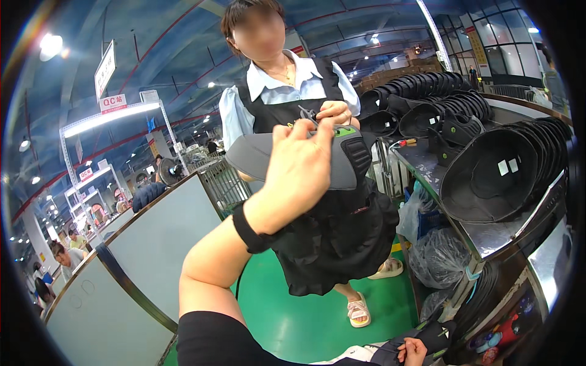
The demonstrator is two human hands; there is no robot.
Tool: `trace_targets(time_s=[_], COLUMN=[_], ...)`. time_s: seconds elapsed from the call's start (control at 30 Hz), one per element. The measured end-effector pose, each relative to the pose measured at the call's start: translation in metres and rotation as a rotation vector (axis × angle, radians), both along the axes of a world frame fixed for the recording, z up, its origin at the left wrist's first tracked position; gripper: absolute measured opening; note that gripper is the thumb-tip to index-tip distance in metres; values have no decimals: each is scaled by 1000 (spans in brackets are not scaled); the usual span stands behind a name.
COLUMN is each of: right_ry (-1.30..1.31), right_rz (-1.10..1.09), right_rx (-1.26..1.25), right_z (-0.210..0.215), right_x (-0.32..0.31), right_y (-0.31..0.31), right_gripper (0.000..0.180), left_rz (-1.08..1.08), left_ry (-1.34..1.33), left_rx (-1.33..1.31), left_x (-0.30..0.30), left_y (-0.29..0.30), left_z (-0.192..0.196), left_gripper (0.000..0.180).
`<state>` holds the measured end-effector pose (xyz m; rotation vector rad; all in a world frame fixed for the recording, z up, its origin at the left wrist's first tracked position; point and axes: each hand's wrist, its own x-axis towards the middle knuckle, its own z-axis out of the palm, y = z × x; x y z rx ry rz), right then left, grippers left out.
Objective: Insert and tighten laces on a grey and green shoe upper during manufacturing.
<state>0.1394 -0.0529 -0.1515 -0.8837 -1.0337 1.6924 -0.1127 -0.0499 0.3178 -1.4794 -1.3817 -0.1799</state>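
Note:
My left hand (299, 165) is raised in front of me, fingers closed over the top edge of a long grey padded piece (262, 155) with a black ribbed and green end (354, 149). A black band circles that wrist. A person in a black apron stands facing me and holds small snips (309, 114) at the green end of the piece, with a hand (334, 111) right above it. My right hand (414, 351) sits low at the bottom edge, fingers curled on a black piece (430, 335).
A metal rack (488, 235) on the right carries rows of stacked black moulded shells (497, 174). Clear plastic bags (436, 256) lie under it on the green floor (305, 317). Grey partition panels (159, 244) stand at left, with other workers (64, 259) beyond them.

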Motion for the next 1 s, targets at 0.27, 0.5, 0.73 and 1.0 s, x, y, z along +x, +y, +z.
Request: trace_targets(time_s=[0.27,0.5,0.73,1.0], right_ry=[-12,3,-38,-25], right_rz=[-13,-9,5,-3], right_rx=[12,-1,42,3], right_z=[-3,-14,-6,-1], right_x=[2,1,1,-1], right_y=[-6,-9,-13,-1], right_gripper=[19,18,19,19], left_rz=[-108,-184,-192,-129], left_ry=[-55,-38,20,117], left_rx=[212,148,89,201], left_x=[-21,4,36,21], left_y=[-36,-26,2,25], left_z=[-14,-22,0,-2], left_gripper=[45,58,64,65])
